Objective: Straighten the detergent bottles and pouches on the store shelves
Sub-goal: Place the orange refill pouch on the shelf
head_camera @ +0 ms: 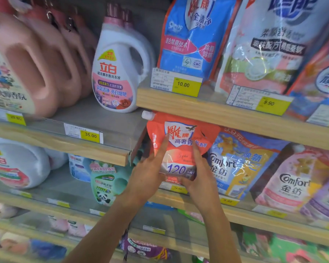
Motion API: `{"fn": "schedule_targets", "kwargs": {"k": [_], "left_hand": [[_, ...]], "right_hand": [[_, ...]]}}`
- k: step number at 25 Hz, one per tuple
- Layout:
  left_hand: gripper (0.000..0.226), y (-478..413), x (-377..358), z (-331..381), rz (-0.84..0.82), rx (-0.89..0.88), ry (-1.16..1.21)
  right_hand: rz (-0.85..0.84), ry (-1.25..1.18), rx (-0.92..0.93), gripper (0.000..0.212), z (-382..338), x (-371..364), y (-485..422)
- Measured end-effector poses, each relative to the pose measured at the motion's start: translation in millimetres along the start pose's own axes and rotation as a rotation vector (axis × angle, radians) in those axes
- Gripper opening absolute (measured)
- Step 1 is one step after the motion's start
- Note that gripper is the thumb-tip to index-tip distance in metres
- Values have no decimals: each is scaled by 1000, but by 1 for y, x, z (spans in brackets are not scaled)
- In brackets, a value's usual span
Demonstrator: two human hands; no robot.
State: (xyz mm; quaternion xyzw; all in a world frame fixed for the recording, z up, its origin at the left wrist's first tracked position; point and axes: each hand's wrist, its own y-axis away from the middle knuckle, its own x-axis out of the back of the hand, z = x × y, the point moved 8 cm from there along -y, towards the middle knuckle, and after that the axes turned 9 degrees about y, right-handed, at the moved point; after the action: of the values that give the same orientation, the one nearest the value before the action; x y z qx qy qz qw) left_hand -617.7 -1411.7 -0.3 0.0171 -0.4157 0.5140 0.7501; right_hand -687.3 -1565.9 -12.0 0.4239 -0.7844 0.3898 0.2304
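I am holding the red-orange pouch [180, 137] upright at the right-hand shelf [241, 213], its white spout [147, 114] sitting just under the wooden board [217, 111] above. My left hand [150, 173] is gripping its lower left edge, forefinger lying up the front; my right hand [199, 173] is curling round the lower right. A blue Comfort pouch [241, 164] is crowding its right side.
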Motion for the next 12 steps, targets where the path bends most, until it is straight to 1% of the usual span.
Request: {"fn": "schedule_targets", "kwargs": {"k": [5, 8, 10, 12], "left_hand": [[123, 2, 0, -1, -48, 48, -4], [122, 8, 4, 6, -67, 28, -31], [116, 12, 7, 6, -99, 49, -92], [108, 20, 14, 12, -127, 85, -155]], "right_hand": [[-10, 22, -52, 125, -1, 1, 7], [-33, 0, -78, 114, -1, 4, 9], [-64, -25, -102, 106, -5, 9, 10], [-59, -50, -114, 94, -13, 20, 17]]}}
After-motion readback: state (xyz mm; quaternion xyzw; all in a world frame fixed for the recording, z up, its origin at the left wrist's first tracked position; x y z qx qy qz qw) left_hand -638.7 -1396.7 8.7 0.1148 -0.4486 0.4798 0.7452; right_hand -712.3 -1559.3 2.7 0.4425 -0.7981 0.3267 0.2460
